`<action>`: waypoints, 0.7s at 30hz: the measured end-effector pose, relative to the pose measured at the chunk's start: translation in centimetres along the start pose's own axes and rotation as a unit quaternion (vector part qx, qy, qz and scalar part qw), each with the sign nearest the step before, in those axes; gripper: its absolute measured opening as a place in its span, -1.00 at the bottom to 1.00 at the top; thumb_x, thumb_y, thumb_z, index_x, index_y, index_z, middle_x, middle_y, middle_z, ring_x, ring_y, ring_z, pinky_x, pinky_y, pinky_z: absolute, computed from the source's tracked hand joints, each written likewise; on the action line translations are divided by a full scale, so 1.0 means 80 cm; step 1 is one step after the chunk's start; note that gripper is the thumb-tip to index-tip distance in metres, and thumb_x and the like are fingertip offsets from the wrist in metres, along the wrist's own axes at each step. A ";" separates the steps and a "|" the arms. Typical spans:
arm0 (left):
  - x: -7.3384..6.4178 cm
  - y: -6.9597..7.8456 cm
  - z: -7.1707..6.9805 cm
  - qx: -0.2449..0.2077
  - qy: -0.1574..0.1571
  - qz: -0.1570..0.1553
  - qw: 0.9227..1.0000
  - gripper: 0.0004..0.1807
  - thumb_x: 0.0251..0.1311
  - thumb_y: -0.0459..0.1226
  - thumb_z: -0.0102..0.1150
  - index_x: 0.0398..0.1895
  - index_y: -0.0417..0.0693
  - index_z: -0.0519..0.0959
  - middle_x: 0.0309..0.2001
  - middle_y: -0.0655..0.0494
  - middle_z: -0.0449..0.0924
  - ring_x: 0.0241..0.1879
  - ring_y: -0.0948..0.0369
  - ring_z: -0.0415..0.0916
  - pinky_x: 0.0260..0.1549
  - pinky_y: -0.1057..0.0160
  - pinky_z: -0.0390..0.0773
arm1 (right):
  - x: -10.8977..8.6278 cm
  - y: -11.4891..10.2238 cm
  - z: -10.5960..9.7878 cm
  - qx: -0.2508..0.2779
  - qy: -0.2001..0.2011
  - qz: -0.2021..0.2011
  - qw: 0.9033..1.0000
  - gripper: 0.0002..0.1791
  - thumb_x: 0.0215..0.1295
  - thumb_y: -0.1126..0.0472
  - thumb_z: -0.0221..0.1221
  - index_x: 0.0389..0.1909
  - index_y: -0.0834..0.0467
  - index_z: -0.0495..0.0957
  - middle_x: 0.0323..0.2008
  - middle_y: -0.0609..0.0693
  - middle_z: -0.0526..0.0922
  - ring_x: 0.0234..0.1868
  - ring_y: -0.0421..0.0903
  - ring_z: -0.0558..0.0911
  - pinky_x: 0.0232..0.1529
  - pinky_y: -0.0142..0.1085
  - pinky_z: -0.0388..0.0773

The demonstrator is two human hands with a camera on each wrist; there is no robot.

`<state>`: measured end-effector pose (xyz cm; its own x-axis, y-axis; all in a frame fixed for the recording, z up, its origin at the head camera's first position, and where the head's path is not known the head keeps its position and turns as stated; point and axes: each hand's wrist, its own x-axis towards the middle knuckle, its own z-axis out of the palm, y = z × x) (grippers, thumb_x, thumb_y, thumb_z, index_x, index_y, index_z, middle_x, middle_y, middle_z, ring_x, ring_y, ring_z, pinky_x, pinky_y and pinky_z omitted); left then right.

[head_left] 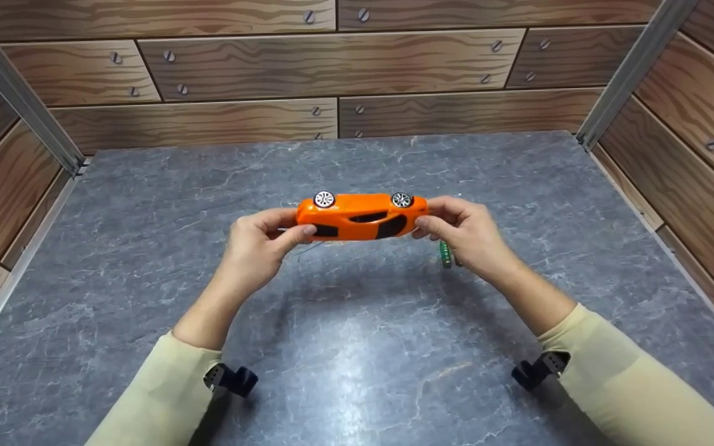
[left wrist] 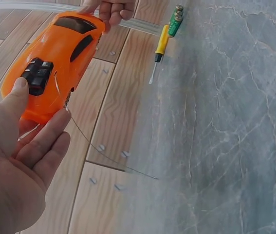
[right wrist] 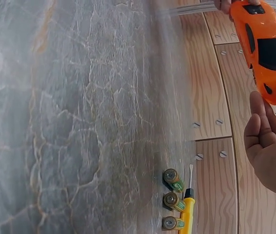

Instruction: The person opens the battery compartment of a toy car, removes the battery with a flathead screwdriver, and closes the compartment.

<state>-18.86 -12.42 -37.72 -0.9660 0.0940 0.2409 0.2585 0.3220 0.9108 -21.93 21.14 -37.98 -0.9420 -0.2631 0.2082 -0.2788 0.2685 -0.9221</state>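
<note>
An orange toy car (head_left: pixel 357 217) is held up over the table by both hands, tipped so that two wheels point upward in the head view. My left hand (head_left: pixel 255 248) grips the rear end, thumb beside the black vented panel (left wrist: pixel 38 75). At the front end, my right hand (head_left: pixel 476 240) pinches the body between thumb and fingers; the dark windshield (right wrist: pixel 275 53) faces the right wrist camera. From the car trails a thin wire (left wrist: pixel 111 158), seen in the left wrist view. The car's underside is hidden.
Three green-and-gold batteries (right wrist: pixel 173 201) stand on the grey marbled table (head_left: pixel 357 347), partly behind my right hand in the head view. Alongside them lies a yellow screwdriver (right wrist: pixel 188 214) with a black collar. Wood-patterned walls (head_left: pixel 332 65) enclose the back and sides.
</note>
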 end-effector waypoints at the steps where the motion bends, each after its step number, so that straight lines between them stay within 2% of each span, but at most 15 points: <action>1: 0.000 0.001 0.000 0.004 0.002 0.002 1.000 -0.67 0.30 -0.18 0.48 0.09 -0.07 0.80 -0.16 0.06 0.83 -0.21 0.13 0.77 -0.29 0.32 0.69 | 0.000 0.000 0.000 0.003 0.003 -0.002 1.000 -0.73 0.45 0.25 0.36 0.08 0.27 0.72 -0.18 0.10 0.82 -0.24 -0.02 0.80 -0.18 -0.27 0.71; 4: 0.001 0.004 -0.001 0.016 0.007 0.008 1.000 -0.63 0.31 -0.17 0.47 0.14 -0.06 0.77 -0.18 0.07 0.83 -0.23 0.16 0.77 -0.28 0.30 0.71 | 0.001 -0.002 0.002 0.015 0.012 -0.005 1.000 -0.72 0.46 0.27 0.34 0.10 0.29 0.70 -0.21 0.11 0.82 -0.29 -0.06 0.79 -0.23 -0.32 0.69; 9: 0.001 0.004 -0.002 0.030 0.010 0.001 1.000 -0.52 0.32 -0.17 0.46 0.29 -0.05 0.69 -0.19 0.05 0.84 -0.22 0.17 0.78 -0.32 0.32 0.68 | 0.002 -0.001 0.006 0.027 0.023 -0.010 0.999 -0.62 0.44 0.35 0.34 0.24 0.29 0.64 -0.25 0.13 0.81 -0.36 -0.08 0.78 -0.25 -0.31 0.69; 13: 0.002 -0.001 0.000 0.038 0.017 -0.012 0.999 -0.40 0.33 -0.16 0.45 0.43 0.02 0.59 -0.25 0.06 0.83 -0.35 0.16 0.74 -0.53 0.35 0.48 | 0.003 0.002 0.009 0.029 0.021 -0.013 0.999 -0.48 0.41 0.40 0.35 0.37 0.25 0.56 -0.29 0.19 0.80 -0.38 -0.03 0.77 -0.21 -0.26 0.73; 16: 0.002 -0.006 0.002 0.038 0.019 -0.020 0.999 -0.36 0.34 -0.15 0.44 0.48 0.09 0.55 -0.30 0.07 0.83 -0.41 0.16 0.72 -0.62 0.35 0.30 | 0.003 0.005 0.012 0.022 0.021 -0.007 1.000 -0.43 0.40 0.39 0.36 0.42 0.20 0.54 -0.32 0.20 0.78 -0.39 0.01 0.76 -0.18 -0.24 0.75; 21: 0.005 -0.016 0.005 0.018 0.012 -0.030 0.999 -0.37 0.36 -0.16 0.43 0.48 0.09 0.54 -0.33 0.02 0.82 -0.34 0.07 0.80 -0.62 0.36 0.26 | 0.005 0.013 0.016 0.010 0.019 0.008 1.000 -0.42 0.39 0.40 0.37 0.42 0.24 0.53 -0.35 0.18 0.78 -0.40 0.03 0.77 -0.21 -0.26 0.73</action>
<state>-19.58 -12.40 -38.92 -0.9798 0.0514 0.1935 0.1989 0.3611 0.9111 -22.35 20.13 -39.29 -0.9532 -0.2226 0.2047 -0.2594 0.2538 -0.9318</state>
